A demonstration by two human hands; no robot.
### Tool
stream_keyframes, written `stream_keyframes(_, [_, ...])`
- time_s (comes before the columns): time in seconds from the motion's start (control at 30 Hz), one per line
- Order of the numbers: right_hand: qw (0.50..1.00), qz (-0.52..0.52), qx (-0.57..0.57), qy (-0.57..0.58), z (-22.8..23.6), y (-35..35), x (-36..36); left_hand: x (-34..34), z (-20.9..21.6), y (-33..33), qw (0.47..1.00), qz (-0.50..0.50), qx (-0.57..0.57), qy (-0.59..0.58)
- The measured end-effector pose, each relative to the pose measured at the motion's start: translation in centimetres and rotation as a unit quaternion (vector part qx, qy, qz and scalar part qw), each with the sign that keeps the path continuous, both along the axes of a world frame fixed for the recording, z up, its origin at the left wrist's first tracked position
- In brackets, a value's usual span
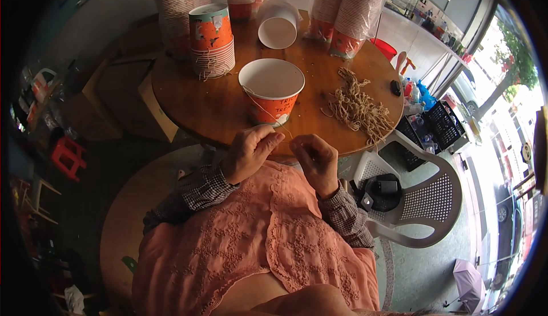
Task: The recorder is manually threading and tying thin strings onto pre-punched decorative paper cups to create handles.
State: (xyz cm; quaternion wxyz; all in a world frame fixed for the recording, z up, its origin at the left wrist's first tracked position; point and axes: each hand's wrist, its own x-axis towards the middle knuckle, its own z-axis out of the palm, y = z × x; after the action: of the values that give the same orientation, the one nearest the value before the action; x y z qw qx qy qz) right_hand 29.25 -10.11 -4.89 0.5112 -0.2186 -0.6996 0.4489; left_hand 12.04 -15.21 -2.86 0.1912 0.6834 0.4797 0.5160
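Note:
An orange paper bucket (268, 108) with a white inside stands upright near the table's front edge. From its left rim a thin twine (264, 109) slants down across the front to my fingers. My left hand (251, 152) is closed in a pinch beside the twine's lower end, thumb against the fingers. Just right of it, my right hand (318, 162) has thumb and forefinger pinched near the same end, a small gap from the left. What exactly each fingertip grips is too small to make out. A loose pile of beige twine (362, 108) lies to the right.
Behind stand a stack of orange buckets (212, 39), a white-mouthed bucket on its side (278, 32) and bagged stacks (348, 13) on the round wooden table (217, 108). A plastic chair (431, 196) with a black bag (383, 190) is at right; cardboard boxes (128, 90) at left.

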Motion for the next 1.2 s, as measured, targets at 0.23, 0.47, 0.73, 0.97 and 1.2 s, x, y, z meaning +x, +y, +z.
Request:
stream_keyframes(0.23, [0.999,-0.005,0.022,-0.042,0.2,0.2,0.3,0.3,0.1,-0.3,0.990,0.023,0.131,0.056])
stream_keyframes(0.47, [0.998,-0.015,0.021,-0.051,0.5,0.4,0.7,0.4,0.1,-0.5,0.987,0.015,0.138,0.075])
stream_keyframes(0.73, [0.986,0.081,0.032,-0.143,1.5,2.7,1.9,0.4,-0.8,0.3,0.971,0.023,0.200,0.131])
stream_keyframes(0.97, [0.984,0.016,-0.094,0.151,9.3,11.7,1.6,3.2,-2.0,5.5,0.948,0.012,0.227,0.221])
stream_keyframes(1.2, [0.952,0.006,-0.055,0.302,9.6,18.0,0.8,-0.8,-2.3,10.8,0.890,0.168,0.196,0.377])
